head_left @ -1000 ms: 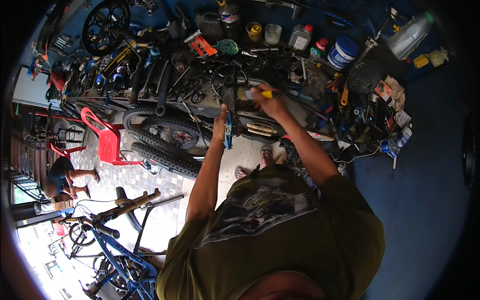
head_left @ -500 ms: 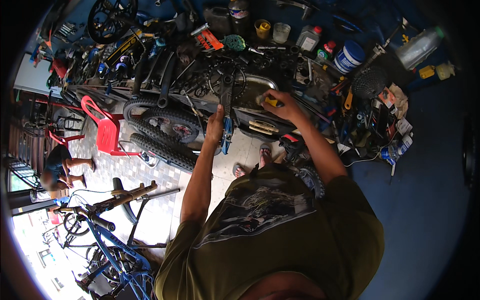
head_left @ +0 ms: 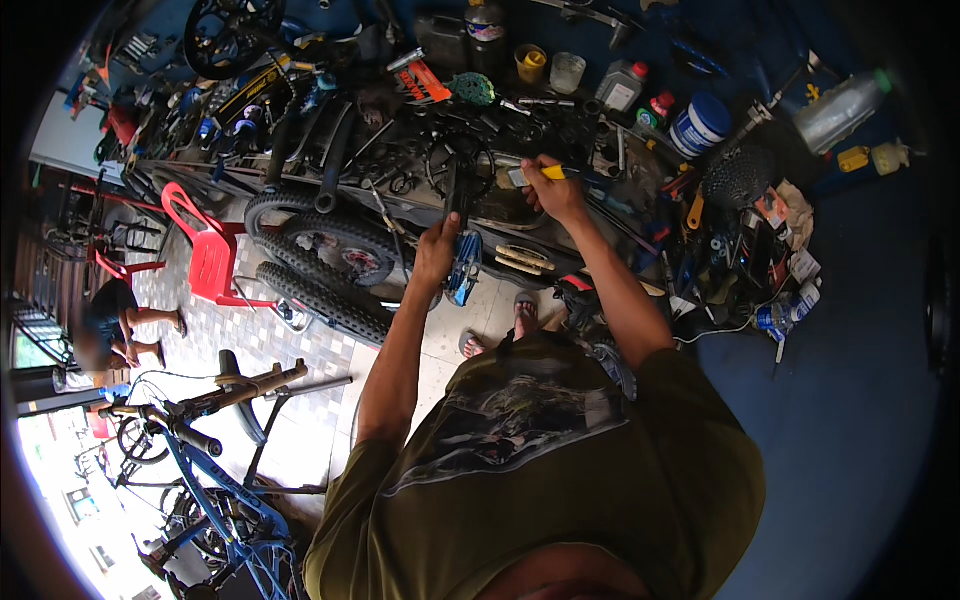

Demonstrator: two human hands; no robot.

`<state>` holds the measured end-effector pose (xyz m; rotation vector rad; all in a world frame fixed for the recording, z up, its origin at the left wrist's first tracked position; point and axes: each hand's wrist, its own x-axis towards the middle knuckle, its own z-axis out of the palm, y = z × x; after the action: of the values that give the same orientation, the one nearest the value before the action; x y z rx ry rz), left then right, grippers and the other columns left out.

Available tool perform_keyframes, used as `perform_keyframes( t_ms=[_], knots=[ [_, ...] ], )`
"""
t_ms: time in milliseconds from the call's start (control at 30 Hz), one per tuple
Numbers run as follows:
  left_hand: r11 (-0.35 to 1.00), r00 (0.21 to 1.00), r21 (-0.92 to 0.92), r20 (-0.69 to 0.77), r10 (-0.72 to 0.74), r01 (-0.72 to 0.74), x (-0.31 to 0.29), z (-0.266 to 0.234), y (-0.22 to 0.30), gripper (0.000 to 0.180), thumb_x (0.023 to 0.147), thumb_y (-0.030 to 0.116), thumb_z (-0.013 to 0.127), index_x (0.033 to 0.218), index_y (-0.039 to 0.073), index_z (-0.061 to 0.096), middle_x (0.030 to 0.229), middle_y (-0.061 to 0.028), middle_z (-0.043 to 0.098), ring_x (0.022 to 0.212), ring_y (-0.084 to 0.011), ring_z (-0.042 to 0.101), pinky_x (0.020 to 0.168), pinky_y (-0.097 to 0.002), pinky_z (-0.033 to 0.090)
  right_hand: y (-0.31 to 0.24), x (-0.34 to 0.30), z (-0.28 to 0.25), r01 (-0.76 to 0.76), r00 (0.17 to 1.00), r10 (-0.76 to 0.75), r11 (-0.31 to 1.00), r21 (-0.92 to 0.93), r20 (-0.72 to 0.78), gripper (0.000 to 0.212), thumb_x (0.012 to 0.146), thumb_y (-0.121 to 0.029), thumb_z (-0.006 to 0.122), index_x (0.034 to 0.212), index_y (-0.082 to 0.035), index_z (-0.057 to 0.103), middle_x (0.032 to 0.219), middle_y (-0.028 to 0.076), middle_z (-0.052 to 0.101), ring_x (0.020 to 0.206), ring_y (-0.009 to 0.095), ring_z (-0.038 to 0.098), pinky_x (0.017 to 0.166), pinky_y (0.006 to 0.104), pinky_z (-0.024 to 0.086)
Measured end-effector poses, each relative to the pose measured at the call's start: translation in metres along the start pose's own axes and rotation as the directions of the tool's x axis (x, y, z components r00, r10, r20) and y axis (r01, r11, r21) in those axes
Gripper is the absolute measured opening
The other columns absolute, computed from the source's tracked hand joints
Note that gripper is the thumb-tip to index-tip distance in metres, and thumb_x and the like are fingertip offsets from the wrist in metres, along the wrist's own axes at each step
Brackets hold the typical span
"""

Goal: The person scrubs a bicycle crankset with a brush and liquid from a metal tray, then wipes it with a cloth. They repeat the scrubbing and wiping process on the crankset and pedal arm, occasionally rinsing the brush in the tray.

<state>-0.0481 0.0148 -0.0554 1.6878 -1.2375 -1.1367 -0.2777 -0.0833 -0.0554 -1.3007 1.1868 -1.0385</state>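
Observation:
My left hand [head_left: 436,252] is closed round the lower end of a dark bicycle crank arm [head_left: 456,192]. A toothed chainring [head_left: 438,172] is at the crank's far end, and a blue pedal [head_left: 464,268] hangs beside my fingers. In my right hand [head_left: 558,196] is a paintbrush [head_left: 552,173] with a yellow handle, its pale bristle end pointing left toward the chainring. The brush is apart from the crank. Beneath both hands lies a metal tray [head_left: 503,212] with dark, wet-looking contents.
Tools and parts crowd the bench. At its back stand a grey bottle [head_left: 622,86] and a blue-and-white tub [head_left: 698,118]. Tyred wheels [head_left: 325,300] lean below, near a red chair [head_left: 212,255]. A blue bicycle [head_left: 215,490] stands lower left; another person [head_left: 118,315] sits far left.
My right hand has lifted the brush from low over the tray, and its bristle end now shows. The crank has turned slightly in my left hand, showing more of the pedal's face.

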Motion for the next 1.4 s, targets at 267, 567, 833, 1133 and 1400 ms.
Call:
perform_keyframes(
  t_ms=[267,567,833,1133,1400],
  knots=[
    [0.993,1.000,0.115,0.021,0.005,-0.008,-0.005,0.000,0.005,0.071,0.101,0.060,0.048,0.105,-0.009,0.066,0.089,-0.0294,0.066,0.088,-0.0354,0.064,0.085,-0.0431,0.047,-0.018,0.003,0.008,0.046,0.999,-0.046,0.998,-0.035,-0.002,0.033,0.100,-0.033,0.065,0.088,-0.003,0.064,0.064,0.002,0.063,0.050,0.009,0.061,0.044,0.0247,0.048],
    [0.984,0.999,0.180,0.041,-0.024,0.016,-0.007,-0.008,0.002,0.067,0.101,0.058,0.051,0.104,-0.007,0.066,0.087,-0.0273,0.066,0.087,-0.0349,0.063,0.083,-0.0436,0.047,-0.030,-0.004,0.014,0.109,0.986,-0.103,0.993,-0.037,0.129,0.034,0.102,-0.039,0.061,0.091,-0.008,0.066,0.065,0.000,0.061,0.056,0.007,0.061,0.048,0.0234,0.048],
    [0.925,0.992,0.360,0.015,0.125,-0.122,-0.019,-0.014,0.010,0.053,0.101,0.048,0.054,0.099,-0.003,0.066,0.085,-0.0334,0.066,0.089,-0.0534,0.065,0.077,-0.0569,0.050,-0.077,-0.007,0.018,0.263,0.947,-0.190,0.922,-0.284,0.258,0.032,0.098,-0.039,0.065,0.090,-0.008,0.068,0.061,0.006,0.063,0.053,0.014,0.065,0.049,0.0304,0.050],
    [0.855,0.975,0.477,0.019,0.219,-0.201,-0.023,-0.015,0.006,0.049,0.100,0.045,0.056,0.096,-0.003,0.063,0.082,-0.0365,0.065,0.087,-0.0552,0.064,0.075,-0.0601,0.052,-0.082,0.007,0.033,0.318,0.907,-0.191,0.894,-0.314,0.377,0.028,0.097,-0.035,0.067,0.091,-0.007,0.070,0.063,0.006,0.065,0.050,0.016,0.064,0.050,0.0332,0.051],
    [0.954,0.996,0.286,0.058,0.073,-0.087,-0.028,-0.020,0.008,0.060,0.101,0.053,0.053,0.109,-0.004,0.069,0.087,-0.0297,0.067,0.086,-0.0414,0.069,0.081,-0.0478,0.050,-0.057,0.014,0.026,0.240,0.970,-0.230,0.955,-0.173,0.079,0.034,0.100,-0.035,0.063,0.086,-0.004,0.066,0.061,0.004,0.063,0.049,0.010,0.062,0.044,0.0266,0.048]
  ],
)
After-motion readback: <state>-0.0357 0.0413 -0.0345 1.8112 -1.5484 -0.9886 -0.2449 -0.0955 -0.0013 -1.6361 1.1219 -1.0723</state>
